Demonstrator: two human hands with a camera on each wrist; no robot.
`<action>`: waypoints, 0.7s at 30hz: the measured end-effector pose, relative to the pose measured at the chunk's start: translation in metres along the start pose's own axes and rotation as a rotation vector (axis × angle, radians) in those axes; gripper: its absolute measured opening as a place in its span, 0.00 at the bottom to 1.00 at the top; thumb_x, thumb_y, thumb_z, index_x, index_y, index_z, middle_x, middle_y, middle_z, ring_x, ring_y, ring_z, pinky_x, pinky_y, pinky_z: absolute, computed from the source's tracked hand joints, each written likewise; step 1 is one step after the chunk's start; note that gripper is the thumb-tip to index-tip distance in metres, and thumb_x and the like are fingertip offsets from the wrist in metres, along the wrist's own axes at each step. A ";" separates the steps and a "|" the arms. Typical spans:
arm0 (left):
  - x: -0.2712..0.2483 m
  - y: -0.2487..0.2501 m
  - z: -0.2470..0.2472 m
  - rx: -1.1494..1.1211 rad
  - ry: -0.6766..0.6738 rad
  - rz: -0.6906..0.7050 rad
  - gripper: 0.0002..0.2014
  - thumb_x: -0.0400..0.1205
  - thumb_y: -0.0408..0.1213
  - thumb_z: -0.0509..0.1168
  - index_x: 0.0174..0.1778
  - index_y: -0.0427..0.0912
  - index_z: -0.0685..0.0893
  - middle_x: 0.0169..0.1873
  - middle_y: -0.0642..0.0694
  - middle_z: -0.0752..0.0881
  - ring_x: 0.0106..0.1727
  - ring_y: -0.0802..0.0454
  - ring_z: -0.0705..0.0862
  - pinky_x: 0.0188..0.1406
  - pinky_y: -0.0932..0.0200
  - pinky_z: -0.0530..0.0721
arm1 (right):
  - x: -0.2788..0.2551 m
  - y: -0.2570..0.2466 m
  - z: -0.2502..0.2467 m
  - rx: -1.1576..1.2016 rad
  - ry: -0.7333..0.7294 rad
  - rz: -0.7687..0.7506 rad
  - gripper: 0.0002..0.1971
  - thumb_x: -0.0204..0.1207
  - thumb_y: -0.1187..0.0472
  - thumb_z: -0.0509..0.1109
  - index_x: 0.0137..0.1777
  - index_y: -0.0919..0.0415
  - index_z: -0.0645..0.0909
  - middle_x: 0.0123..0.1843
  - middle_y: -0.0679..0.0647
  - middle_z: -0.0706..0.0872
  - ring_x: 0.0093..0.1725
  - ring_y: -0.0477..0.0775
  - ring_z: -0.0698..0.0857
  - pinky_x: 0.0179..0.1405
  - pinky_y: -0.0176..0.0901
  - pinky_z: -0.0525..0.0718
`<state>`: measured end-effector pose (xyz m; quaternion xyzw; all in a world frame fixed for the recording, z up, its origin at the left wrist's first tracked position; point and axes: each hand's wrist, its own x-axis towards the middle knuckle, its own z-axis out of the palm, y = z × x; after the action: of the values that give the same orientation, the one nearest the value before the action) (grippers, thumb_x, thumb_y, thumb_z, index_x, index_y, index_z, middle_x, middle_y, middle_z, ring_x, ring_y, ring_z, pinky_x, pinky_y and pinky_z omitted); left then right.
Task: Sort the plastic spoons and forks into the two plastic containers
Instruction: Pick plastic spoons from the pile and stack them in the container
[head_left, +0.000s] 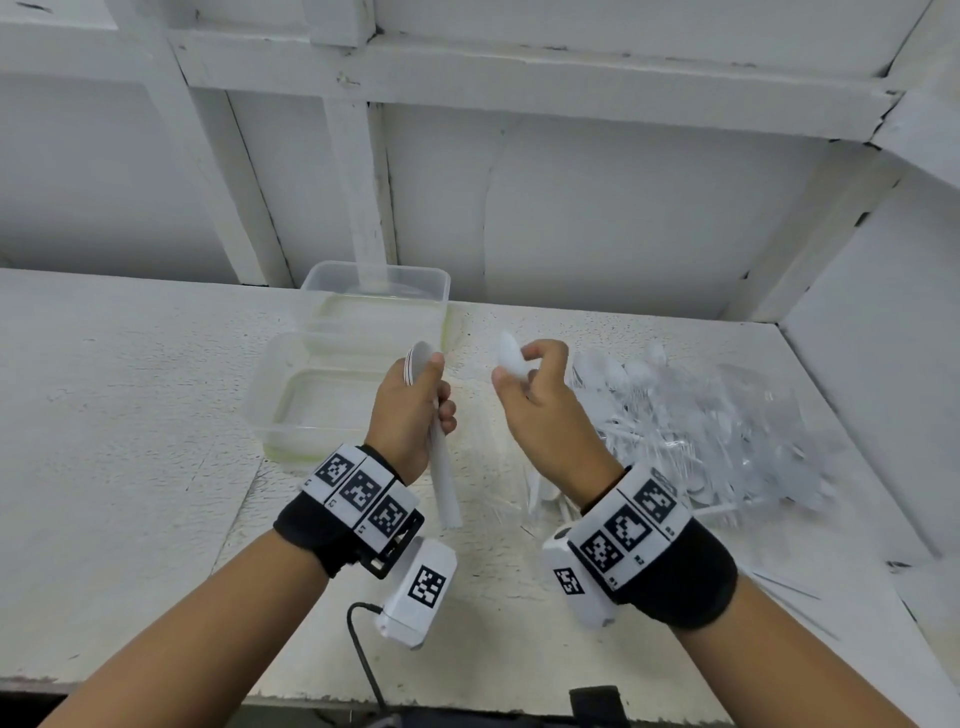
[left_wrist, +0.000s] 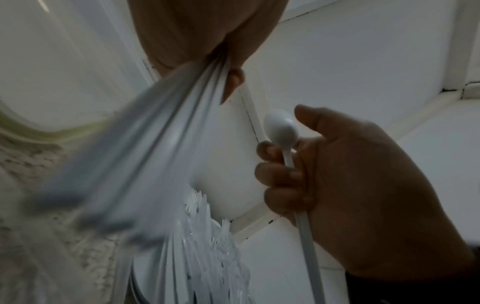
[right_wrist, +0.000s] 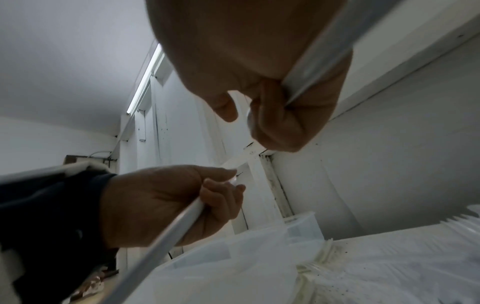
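While our left hand clutches a stack of white plastic spoons and our right hand grasps a single spoon, we judge them light, slick and best held mid-handle.

Containers left of cutlery pile.

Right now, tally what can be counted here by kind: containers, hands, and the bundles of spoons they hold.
Containers: 2
Hands: 2, left, right
Spoon bundles held: 2
Total: 6
Loose pile: too jumbled to count.
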<state>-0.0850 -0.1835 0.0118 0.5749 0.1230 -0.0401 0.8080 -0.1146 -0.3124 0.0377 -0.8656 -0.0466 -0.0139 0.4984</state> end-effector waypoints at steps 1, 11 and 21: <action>0.001 -0.001 0.000 0.013 -0.013 -0.003 0.08 0.85 0.43 0.60 0.44 0.43 0.72 0.27 0.48 0.70 0.19 0.59 0.70 0.18 0.67 0.71 | 0.002 0.000 0.001 0.036 -0.012 0.008 0.07 0.85 0.56 0.55 0.57 0.56 0.61 0.31 0.46 0.72 0.28 0.45 0.72 0.32 0.38 0.72; -0.007 0.000 0.009 -0.036 -0.151 -0.054 0.24 0.87 0.52 0.46 0.51 0.35 0.78 0.45 0.40 0.85 0.47 0.51 0.86 0.50 0.59 0.84 | 0.013 0.016 0.030 -0.179 0.101 -0.196 0.10 0.79 0.59 0.66 0.51 0.61 0.86 0.49 0.50 0.71 0.52 0.52 0.75 0.52 0.34 0.70; -0.004 0.010 0.005 0.073 -0.071 0.011 0.19 0.87 0.52 0.49 0.57 0.38 0.72 0.45 0.45 0.84 0.46 0.55 0.87 0.37 0.63 0.83 | 0.008 0.014 0.030 -0.057 -0.014 -0.162 0.19 0.79 0.53 0.66 0.69 0.53 0.72 0.60 0.46 0.72 0.57 0.43 0.75 0.59 0.43 0.78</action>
<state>-0.0861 -0.1850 0.0230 0.6029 0.0895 -0.0604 0.7905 -0.1059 -0.2933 0.0110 -0.8729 -0.1197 -0.0496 0.4703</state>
